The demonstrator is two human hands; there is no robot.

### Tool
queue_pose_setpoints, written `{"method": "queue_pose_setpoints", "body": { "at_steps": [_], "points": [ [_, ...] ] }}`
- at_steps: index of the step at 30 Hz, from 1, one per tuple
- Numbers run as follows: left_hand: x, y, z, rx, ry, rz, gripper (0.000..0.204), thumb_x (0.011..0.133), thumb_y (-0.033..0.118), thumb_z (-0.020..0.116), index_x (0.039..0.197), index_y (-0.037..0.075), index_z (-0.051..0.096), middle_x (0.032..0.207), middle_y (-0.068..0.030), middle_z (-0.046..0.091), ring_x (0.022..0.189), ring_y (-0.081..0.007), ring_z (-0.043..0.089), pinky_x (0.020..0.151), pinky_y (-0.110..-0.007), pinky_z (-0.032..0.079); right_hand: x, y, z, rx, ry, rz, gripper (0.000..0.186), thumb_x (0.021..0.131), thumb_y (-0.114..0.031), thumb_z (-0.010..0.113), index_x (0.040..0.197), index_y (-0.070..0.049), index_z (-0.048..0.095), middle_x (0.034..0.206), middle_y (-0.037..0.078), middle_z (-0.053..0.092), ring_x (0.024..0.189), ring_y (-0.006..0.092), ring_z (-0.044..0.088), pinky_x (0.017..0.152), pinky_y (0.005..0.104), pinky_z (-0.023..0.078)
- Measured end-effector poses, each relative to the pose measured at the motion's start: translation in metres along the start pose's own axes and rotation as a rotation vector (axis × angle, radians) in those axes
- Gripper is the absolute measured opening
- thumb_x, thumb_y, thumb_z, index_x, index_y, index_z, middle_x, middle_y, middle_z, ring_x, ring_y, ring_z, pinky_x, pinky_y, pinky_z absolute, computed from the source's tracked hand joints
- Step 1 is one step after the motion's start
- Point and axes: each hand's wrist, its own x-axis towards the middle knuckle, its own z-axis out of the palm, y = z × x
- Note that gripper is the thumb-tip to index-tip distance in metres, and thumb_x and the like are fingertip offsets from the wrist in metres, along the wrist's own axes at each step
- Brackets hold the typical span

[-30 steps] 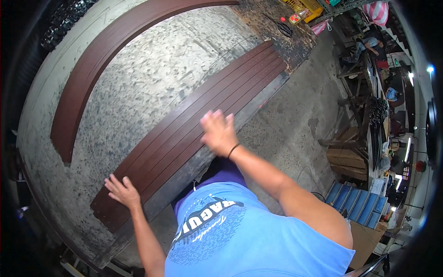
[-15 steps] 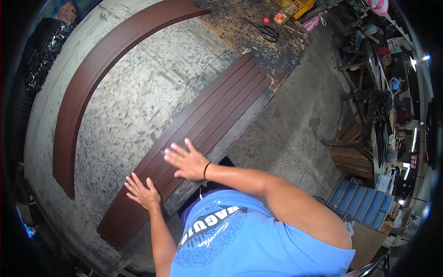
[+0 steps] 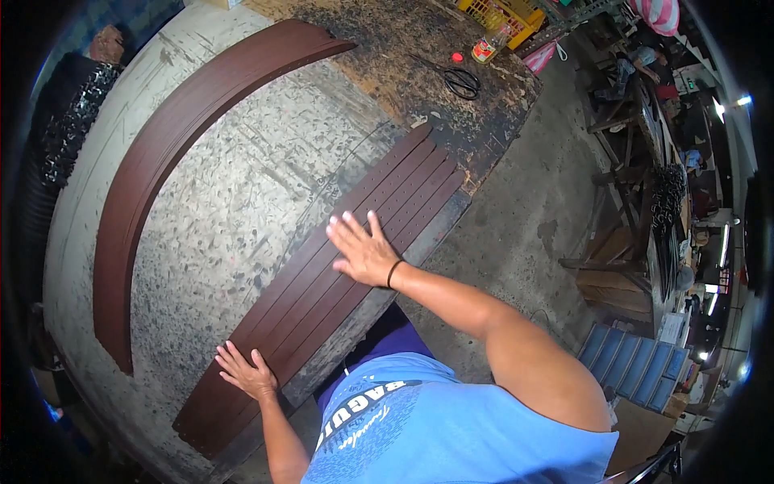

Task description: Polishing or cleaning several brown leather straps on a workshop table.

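Note:
Several dark brown belt-like strips (image 3: 305,293), with rows of small holes at their far ends, lie side by side along the near edge of the worktable. My left hand (image 3: 247,373) rests flat on their lower-left part, fingers spread. Farther up the strips, my right hand (image 3: 367,252) lies palm down with its fingers stretched out; it wears a dark band at the wrist. Neither hand grips anything. Beyond them a curved stack of similar brown strips (image 3: 171,121) arcs across the far left of the table.
On the stained far end of the worktable (image 3: 234,218) lie black-handled scissors (image 3: 461,82), a red cap (image 3: 457,57) and a bottle (image 3: 484,50). A yellow crate (image 3: 504,20) stands behind. On the right are blue drawers (image 3: 633,363), wooden racks and people at work.
My right hand has slid up and to the right along the strips. My left hand stays near the lower end, and the whole view has shifted slightly.

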Motion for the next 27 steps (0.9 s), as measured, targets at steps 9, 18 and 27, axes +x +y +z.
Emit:
{"method": "queue_pose_setpoints", "body": {
  "at_steps": [9, 18, 27],
  "points": [
    [0.002, 0.002, -0.002, 0.007, -0.010, 0.003, 0.070, 0.097, 0.053, 0.040, 0.156, 0.018, 0.025, 0.164, -0.0096, 0.015, 0.151, -0.0323, 0.012, 0.118, -0.058, 0.008, 0.025, 0.268, -0.116, -0.077, 0.329, 1.005, 0.032, 0.095, -0.022, 0.056, 0.126, -0.016, 0.060, 0.129, 0.004, 0.058, 0.124, 0.0316, 0.047, 0.105, 0.0518, 0.039],
    [-0.002, -0.008, 0.002, -0.005, 0.009, 0.000, 0.070, 0.096, 0.049, 0.045, 0.155, 0.016, 0.026, 0.163, -0.0115, 0.018, 0.150, -0.0336, 0.013, 0.118, -0.058, 0.009, 0.023, 0.256, -0.115, -0.148, 0.459, 0.841, 0.024, 0.090, -0.011, 0.059, 0.111, -0.010, 0.069, 0.116, 0.012, 0.062, 0.112, 0.0315, 0.055, 0.097, 0.0442, 0.046],
    [-0.001, 0.001, -0.002, -0.028, 0.016, 0.012, 0.069, 0.094, 0.044, 0.050, 0.153, 0.014, 0.030, 0.161, -0.0132, 0.021, 0.149, -0.0343, 0.015, 0.118, -0.058, 0.010, 0.043, 0.066, -0.025, -0.237, 0.256, 0.203, 0.065, 0.090, -0.036, 0.057, 0.138, 0.005, 0.042, 0.145, 0.026, 0.041, 0.138, 0.0424, 0.032, 0.112, 0.0562, 0.024]
  ]
}}
